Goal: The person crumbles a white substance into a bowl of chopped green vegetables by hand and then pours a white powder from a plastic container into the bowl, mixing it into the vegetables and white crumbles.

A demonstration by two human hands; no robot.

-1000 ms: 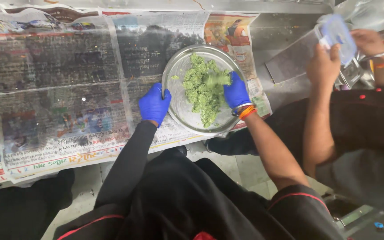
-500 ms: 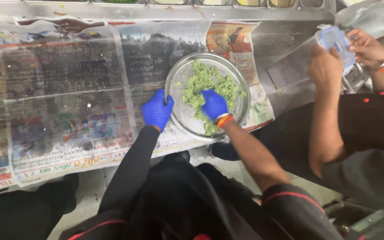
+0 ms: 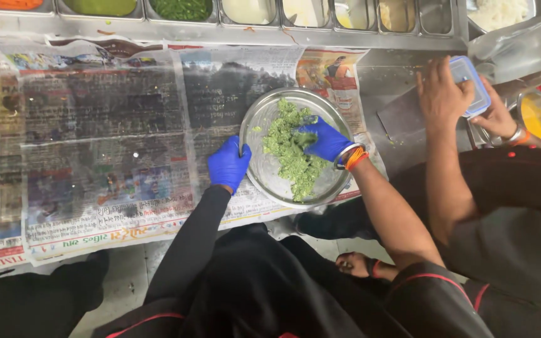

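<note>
Left hand (image 3: pixel 228 164) gripping plate (image 3: pixel 264 178) rim; right hand (image 3: pixel 325 139) now pressed into green mix (image 3: pixel 289 156), moved inward from edge.

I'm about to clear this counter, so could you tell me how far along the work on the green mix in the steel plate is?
Done: the green mix sits heaped in the steel plate. In hand: the left hand grips the rim while the right hand presses into the heap. Left: the mix looks loose and uneven, not shaped or portioned.

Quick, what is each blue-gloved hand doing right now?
Left hand: closed on the rim of the metal plate, steadying it.
Right hand: fingers curled into the green mix; whether it grips any cannot be told.
</note>
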